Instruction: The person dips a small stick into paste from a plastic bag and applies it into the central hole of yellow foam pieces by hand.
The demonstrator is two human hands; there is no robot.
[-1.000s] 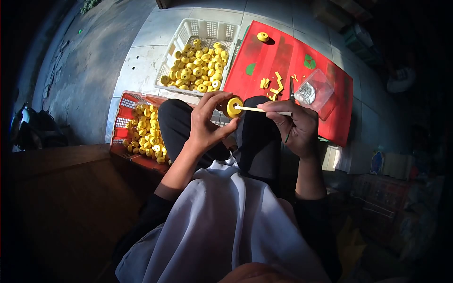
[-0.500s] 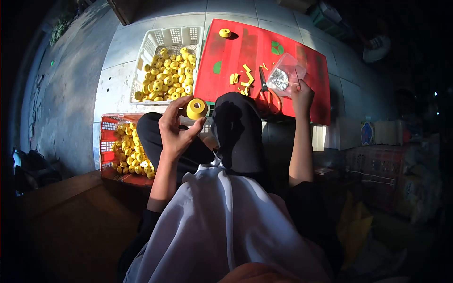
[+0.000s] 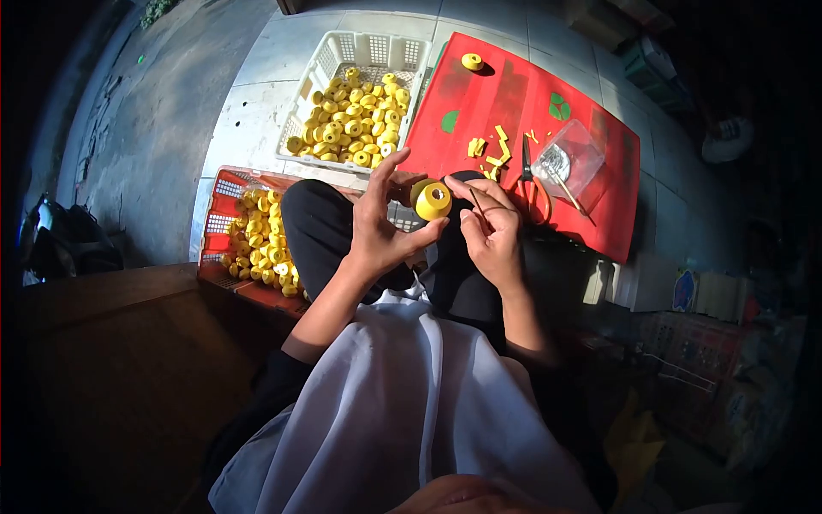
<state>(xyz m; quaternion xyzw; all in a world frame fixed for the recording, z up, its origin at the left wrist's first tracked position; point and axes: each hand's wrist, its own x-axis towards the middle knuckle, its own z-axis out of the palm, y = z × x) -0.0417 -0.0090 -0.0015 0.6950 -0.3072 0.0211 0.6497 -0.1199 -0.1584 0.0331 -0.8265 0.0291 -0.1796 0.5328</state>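
My left hand (image 3: 374, 224) is closed round a yellow cone-shaped piece (image 3: 434, 202), thumb and fingers on its sides, with its hole turned up. Close on the right, my right hand (image 3: 498, 236) pinches a thin dark stick (image 3: 479, 208), and its index finger reaches to the edge of the piece. The stick's tip is too small to make out. On the red board (image 3: 531, 86) stands a clear plastic box (image 3: 588, 152) with whitish stuff in it and a light-coloured stick (image 3: 565, 190) leaning across its rim. Orange-handled scissors (image 3: 538, 199) lie beside the box.
A white crate (image 3: 417, 60) full of yellow pieces stands at the back left. Nearer, a red crate (image 3: 214, 201) holds more of them. Yellow strips (image 3: 498, 151) and a single yellow piece (image 3: 472, 62) lie on the red board.
My right hand has come from the plastic box to the yellow piece, with a dark stick in its fingers. The left hand still holds the piece. The view has shifted.
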